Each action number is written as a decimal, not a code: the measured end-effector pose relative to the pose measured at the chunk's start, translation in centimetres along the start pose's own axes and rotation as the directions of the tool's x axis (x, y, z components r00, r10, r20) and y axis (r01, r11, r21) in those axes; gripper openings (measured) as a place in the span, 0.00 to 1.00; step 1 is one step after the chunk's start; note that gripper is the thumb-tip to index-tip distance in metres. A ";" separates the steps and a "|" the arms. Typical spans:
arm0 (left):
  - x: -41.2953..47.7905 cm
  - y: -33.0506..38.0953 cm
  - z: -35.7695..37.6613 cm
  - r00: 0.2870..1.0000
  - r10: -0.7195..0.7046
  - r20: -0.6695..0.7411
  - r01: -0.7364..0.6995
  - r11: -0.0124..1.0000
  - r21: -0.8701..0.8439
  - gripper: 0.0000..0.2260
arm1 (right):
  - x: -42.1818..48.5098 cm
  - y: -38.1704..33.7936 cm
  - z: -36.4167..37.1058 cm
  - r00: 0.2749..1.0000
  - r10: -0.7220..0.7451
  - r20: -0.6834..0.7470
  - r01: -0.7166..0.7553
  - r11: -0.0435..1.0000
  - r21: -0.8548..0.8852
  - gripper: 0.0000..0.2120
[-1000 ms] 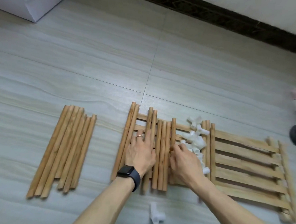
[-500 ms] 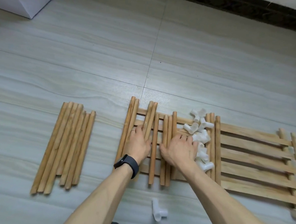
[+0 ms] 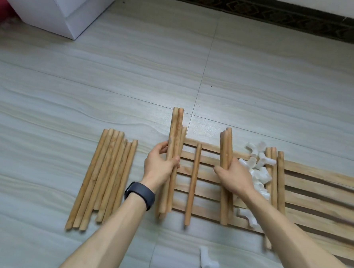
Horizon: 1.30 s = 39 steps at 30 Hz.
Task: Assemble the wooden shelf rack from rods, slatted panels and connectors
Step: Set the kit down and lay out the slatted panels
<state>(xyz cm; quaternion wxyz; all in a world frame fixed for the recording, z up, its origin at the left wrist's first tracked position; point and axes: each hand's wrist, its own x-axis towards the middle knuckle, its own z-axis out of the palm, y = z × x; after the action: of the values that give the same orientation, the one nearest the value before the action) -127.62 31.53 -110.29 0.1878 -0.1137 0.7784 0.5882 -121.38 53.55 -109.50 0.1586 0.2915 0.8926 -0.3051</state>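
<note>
A bundle of round pale wooden rods (image 3: 175, 133) runs twelve to six o'clock, the left hand (image 3: 159, 168) curled round its middle; the right hand (image 3: 234, 176) clasps a second rod bundle (image 3: 226, 147) at three o'clock, over a slatted wooden panel (image 3: 208, 147). A floor pile of rods (image 3: 105, 177) lies at nine o'clock, nearer the left hand.

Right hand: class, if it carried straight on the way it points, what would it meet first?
Probably the lone rod on the panel, just left of the right hand and the rods it grips; it might pass above, since depth is unclear.
</note>
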 end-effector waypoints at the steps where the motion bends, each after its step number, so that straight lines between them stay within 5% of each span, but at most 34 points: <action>1: 0.4 0.2 -1.7 1.000 0.007 -0.021 -0.007 1.000 -0.006 0.26 | -0.4 -0.5 -0.2 1.000 -0.003 -0.005 0.003 0.995 0.096 0.10; 8: 2.4 -1.4 -16.8 0.953 0.048 -0.299 0.057 0.942 0.330 0.24 | -4.4 -7.2 3.4 0.961 -0.119 0.249 -0.013 0.881 0.472 0.10; 17: 1.3 -6.4 -23.2 0.955 -0.046 -0.293 0.192 0.849 0.493 0.23 | -5.8 -14.1 14.2 0.901 -0.061 0.429 -0.135 0.902 0.411 0.08; 20: 1.1 -7.4 -21.6 0.964 -0.066 -0.258 0.203 0.807 0.554 0.28 | -5.5 -14.7 15.8 0.940 -0.016 0.340 -0.085 0.956 0.280 0.26; 23: 0.6 -8.1 -19.8 0.967 -0.082 -0.241 0.213 0.779 0.590 0.35 | -6.5 -14.3 16.3 0.967 -0.056 0.248 -0.005 0.971 0.239 0.34; 30: -0.1 -9.3 -15.8 0.977 -0.100 -0.189 0.210 0.613 0.762 0.40 | -8.7 -12.9 17.3 0.983 -0.131 0.127 0.105 0.976 0.192 0.28; 36: -0.3 -8.9 -15.8 0.977 -0.103 -0.186 0.210 0.594 0.777 0.40 | -9.2 -12.7 16.4 0.961 -0.204 0.187 0.128 0.927 0.351 0.27; 39: -0.3 -8.6 -14.9 0.982 0.004 -0.187 0.146 0.603 0.784 0.38 | -9.8 -10.5 14.6 0.977 -0.213 0.032 0.179 0.887 0.426 0.23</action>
<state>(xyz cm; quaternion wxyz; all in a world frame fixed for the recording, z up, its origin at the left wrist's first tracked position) -126.32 14.84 -114.09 0.1752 -0.0989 0.9661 0.1616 -118.70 33.31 -111.37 0.0950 0.2150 0.8239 -0.5156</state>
